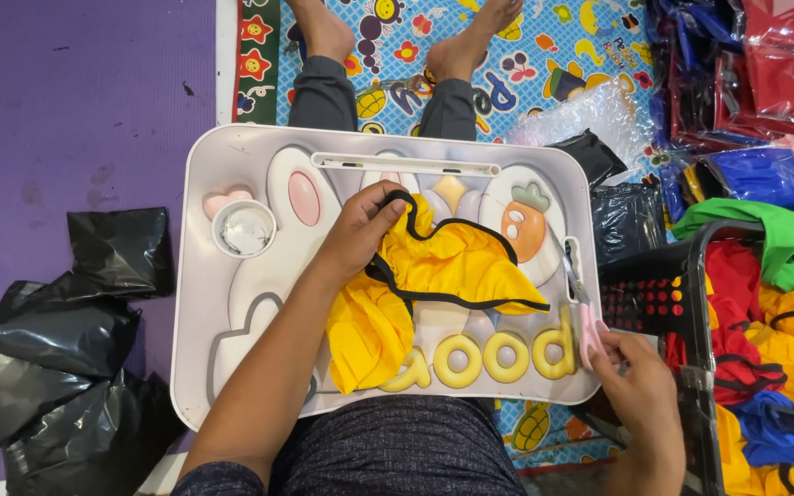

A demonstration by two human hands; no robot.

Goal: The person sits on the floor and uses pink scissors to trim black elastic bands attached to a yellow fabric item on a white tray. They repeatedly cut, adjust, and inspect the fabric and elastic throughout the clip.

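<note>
A yellow cloth piece with black trim lies crumpled on a white lap tray printed with a rabbit, a carrot and yellow letters. My left hand pinches the black trim at the cloth's upper left. At the tray's right edge my right hand holds small scissors with pink handles, blades pointing up along the rim. The cloth's lower part bunches over the tray's middle.
A round cup recess sits at the tray's left. Black plastic bags lie on the purple mat at left. A black basket of red, yellow, blue and green cloth stands at right. My legs stretch over a patterned mat beyond the tray.
</note>
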